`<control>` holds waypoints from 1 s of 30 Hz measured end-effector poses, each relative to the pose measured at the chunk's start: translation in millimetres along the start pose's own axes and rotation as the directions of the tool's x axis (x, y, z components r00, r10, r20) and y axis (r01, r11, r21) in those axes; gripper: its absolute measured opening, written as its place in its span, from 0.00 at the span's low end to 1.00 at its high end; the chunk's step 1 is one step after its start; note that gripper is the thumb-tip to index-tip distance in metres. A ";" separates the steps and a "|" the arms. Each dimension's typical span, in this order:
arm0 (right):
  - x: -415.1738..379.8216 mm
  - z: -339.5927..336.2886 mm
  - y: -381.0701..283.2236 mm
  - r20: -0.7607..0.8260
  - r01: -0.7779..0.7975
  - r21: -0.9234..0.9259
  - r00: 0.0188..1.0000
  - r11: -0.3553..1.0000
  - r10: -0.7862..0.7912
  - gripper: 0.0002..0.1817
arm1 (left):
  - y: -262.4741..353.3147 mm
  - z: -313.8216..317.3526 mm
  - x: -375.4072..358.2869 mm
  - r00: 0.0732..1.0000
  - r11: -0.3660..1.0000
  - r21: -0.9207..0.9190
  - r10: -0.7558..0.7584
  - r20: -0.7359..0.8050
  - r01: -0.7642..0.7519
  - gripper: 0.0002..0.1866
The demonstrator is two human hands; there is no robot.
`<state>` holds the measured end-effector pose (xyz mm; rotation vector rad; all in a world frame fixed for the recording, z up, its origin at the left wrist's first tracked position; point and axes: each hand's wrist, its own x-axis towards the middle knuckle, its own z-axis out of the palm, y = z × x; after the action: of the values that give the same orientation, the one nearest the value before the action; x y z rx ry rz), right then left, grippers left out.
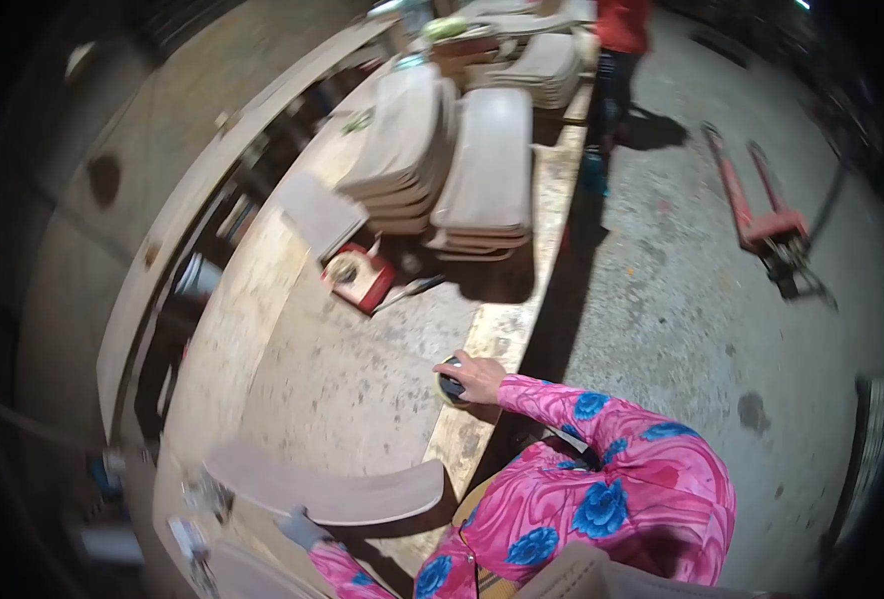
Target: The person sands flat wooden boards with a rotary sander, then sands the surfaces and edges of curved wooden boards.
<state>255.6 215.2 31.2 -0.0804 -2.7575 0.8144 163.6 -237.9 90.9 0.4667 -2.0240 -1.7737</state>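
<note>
My right hand [479,378], bare, is closed over a round black hand tool [451,381] with a pale yellowish rim, at the table's right edge. The tool looks like a small sander, though my fingers hide much of it. At the bottom left, my left hand [303,528] wears a grey glove and grips the lower edge of a curved, pale brownish wooden panel [332,495]. That panel stands on the table in front of me, its concave side facing away. Part of another similar panel [247,574] shows at the bottom edge.
Tall stacks of curved panels [484,165] fill the table's far part. A red container [364,280] and a brush-like tool [412,292] lie before them. A person in red [622,25] stands beyond, right of the table. A red pallet jack [762,222] sits on the floor.
</note>
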 end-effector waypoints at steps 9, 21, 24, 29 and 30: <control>11.8 1.0 -15.6 0.081 -0.043 -0.061 0.996 0.997 0.048 0.32 | 138.0 -11.8 -4.1 0.886 0.599 0.692 0.065 0.459 -0.402 0.24; 18.9 -26.8 -25.3 0.188 -0.043 -0.038 0.981 0.998 0.050 0.34 | 66.3 62.4 -4.7 0.632 0.590 0.468 0.096 0.769 -0.658 0.21; 15.9 -54.3 -66.6 0.209 -0.079 0.034 0.975 0.996 0.071 0.33 | 72.4 10.2 9.0 0.676 0.586 0.555 -0.017 0.737 -0.590 0.24; 37.4 -63.2 -157.5 0.042 0.241 0.145 0.967 0.960 -0.249 0.33 | 36.0 -130.4 -13.0 0.746 0.604 0.685 -0.213 0.631 -0.407 0.25; 48.6 -62.3 -173.0 0.043 0.273 0.101 0.960 0.957 -0.278 0.33 | 29.5 -150.8 -24.7 0.781 0.673 0.693 -0.277 0.560 -0.258 0.24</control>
<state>229.2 108.6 186.5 0.3436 -2.6921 0.8780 262.0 -350.3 134.5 0.0638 -3.2512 -1.0529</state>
